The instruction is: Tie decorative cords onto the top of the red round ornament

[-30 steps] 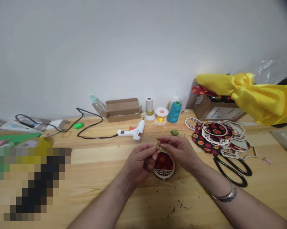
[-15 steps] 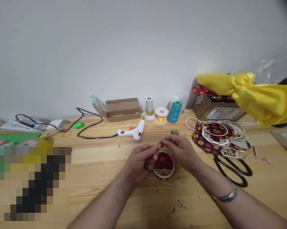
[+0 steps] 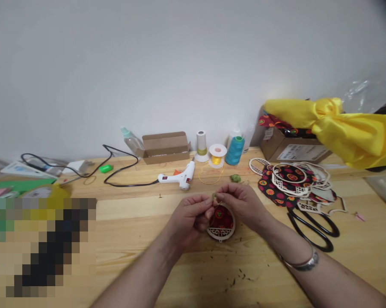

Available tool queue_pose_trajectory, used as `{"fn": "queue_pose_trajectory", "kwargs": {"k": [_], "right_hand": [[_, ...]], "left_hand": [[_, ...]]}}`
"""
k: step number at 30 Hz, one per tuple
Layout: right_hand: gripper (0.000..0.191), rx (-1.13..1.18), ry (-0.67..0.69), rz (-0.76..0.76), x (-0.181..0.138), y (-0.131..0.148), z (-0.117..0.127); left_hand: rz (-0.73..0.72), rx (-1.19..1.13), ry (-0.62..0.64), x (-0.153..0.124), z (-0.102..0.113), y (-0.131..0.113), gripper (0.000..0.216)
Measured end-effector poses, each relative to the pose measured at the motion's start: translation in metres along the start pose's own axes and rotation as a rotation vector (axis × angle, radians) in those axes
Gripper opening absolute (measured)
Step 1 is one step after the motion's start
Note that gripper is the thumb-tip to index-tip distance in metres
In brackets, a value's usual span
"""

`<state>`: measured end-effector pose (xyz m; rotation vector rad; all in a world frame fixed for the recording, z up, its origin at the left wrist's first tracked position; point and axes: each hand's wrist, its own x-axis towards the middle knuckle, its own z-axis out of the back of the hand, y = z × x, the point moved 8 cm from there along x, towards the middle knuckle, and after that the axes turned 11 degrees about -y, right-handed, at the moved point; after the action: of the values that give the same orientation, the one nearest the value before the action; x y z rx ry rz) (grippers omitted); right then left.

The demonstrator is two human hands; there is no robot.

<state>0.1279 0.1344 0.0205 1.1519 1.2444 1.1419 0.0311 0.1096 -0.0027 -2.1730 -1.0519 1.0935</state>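
Note:
My left hand (image 3: 193, 214) and my right hand (image 3: 241, 203) meet over the table, each with thumb and finger pinched together. Between the fingertips is a thin olive-green cord (image 3: 214, 196), with a small knot or loop showing; its finer details are too small to make out. Just below the hands lies a round ornament (image 3: 221, 226), a pale wooden ring with lattice work over dark red patterned fabric. Its upper left part is covered by my fingers. A small green bundle of thread (image 3: 235, 178) rests just beyond my right hand.
A white glue gun (image 3: 176, 179) with a black cable lies behind my left hand. Spools and a blue thread cone (image 3: 234, 150) stand near the wall. Rightward are wooden frames with fabric (image 3: 291, 184), black-handled scissors (image 3: 315, 231) and a cardboard box (image 3: 295, 147) under yellow cloth.
My fingertips have shifted slightly around the cord, and the right fingers have closed in a little toward the left. The ornament and the other things stay where they were.

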Motion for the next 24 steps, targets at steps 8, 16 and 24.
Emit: {"fn": "queue_pose_trajectory", "kwargs": {"k": [8,16,24], "right_hand": [[0.010,-0.119,0.011,0.091,0.000,0.003,0.000],[0.013,-0.464,-0.037,0.534,-0.007,0.028,0.003],[0.014,-0.562,-0.020,0.673,-0.013,0.034,-0.001]], "left_hand": [[-0.054,0.112,-0.032,0.001,0.000,-0.001,0.015],[-0.188,0.226,-0.171,-0.001,0.006,-0.010,0.021],[-0.409,0.513,-0.347,-0.007,0.013,-0.027,0.022]]}}
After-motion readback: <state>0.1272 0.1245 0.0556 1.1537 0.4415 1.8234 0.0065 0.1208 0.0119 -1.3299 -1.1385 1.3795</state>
